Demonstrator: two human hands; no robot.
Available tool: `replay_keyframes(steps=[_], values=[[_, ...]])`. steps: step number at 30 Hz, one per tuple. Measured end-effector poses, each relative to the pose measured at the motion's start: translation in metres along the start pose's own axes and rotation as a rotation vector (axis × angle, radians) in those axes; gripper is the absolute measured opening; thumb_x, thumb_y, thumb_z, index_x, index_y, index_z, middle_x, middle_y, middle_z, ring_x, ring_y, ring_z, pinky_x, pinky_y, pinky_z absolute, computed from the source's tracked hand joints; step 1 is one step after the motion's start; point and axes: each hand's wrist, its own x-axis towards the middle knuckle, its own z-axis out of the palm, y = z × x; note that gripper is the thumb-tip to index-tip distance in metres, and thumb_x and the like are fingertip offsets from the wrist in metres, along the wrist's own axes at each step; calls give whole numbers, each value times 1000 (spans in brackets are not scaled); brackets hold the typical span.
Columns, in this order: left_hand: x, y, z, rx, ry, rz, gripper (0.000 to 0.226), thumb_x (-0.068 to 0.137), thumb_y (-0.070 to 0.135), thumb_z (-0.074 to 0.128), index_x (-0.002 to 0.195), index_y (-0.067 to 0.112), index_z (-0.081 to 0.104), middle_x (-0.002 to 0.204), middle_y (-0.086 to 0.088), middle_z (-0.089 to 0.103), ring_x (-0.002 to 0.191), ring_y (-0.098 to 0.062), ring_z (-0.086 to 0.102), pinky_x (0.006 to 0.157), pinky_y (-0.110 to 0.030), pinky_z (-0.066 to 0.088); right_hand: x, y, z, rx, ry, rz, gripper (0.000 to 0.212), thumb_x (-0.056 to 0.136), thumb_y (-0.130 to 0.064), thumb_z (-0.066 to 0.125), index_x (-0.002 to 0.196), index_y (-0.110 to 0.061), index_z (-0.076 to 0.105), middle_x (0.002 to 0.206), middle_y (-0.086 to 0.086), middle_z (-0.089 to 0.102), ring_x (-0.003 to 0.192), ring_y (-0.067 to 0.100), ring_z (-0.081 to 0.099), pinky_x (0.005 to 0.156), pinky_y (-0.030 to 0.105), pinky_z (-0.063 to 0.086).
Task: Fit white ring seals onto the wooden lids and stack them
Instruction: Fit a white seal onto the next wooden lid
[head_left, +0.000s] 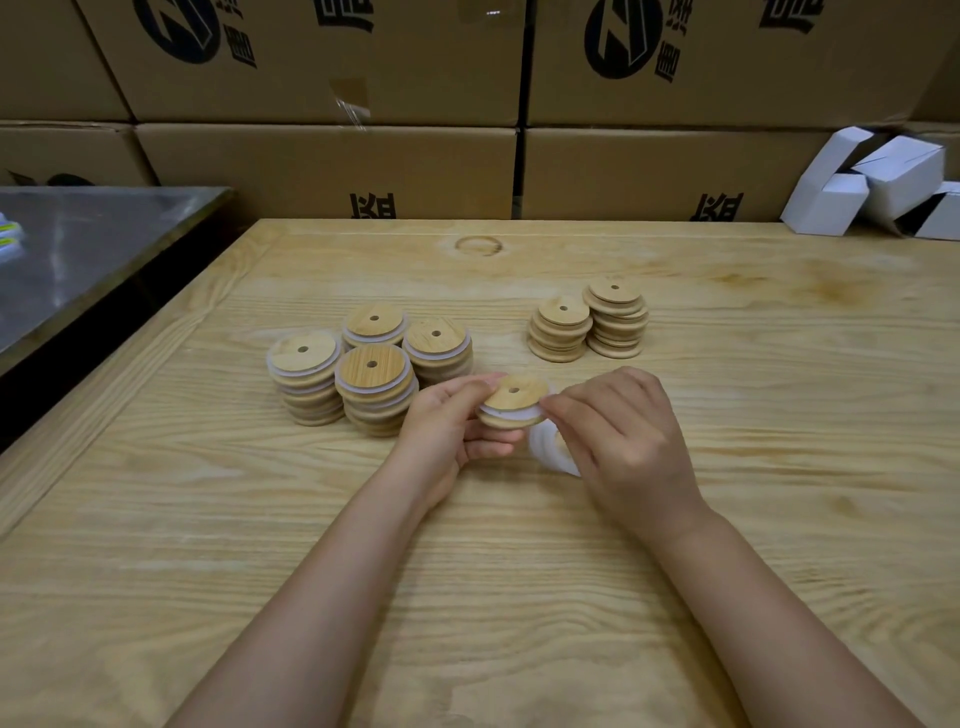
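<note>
Though blurry behind R hand (626, 441), spare seals (543, 446); L hand (447, 434) + R in pinch on lid (511, 397).

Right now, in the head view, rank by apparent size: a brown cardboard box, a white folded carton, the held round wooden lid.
1. brown cardboard box
2. white folded carton
3. round wooden lid, smallest though nearest

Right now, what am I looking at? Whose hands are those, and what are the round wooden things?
The camera sits on a person's head, looking down at their own two hands. The left hand holds a round wooden lid, and the right hand pinches a white ring seal at its edge. More loose white rings lie on the wooden table under that hand. Four stacks on the left already wear white rings; two stacks on the right show none. Cardboard boxes stand behind.
</note>
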Motion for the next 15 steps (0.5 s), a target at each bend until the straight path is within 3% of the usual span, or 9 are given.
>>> replay_keyframes(steps=[5,15], values=[[-1,0,2,78,31,13,20,95,12,46,91,9,66,51,-1,62,34,-8,51,34,-19,44,2,-3,0,-29,-31,-81,14,86,2,56,80,-2,68,75,9,64,69,28,59,69,38,47],[-2,0,1,48,26,27,20,93,7,47,90,4,67,50,-3,57,26,-8,34,36,-20,45,3,-4,-2,67,-60,34,14,88,-6,57,79,-4,68,75,7,63,69,28,58,70,36,42]])
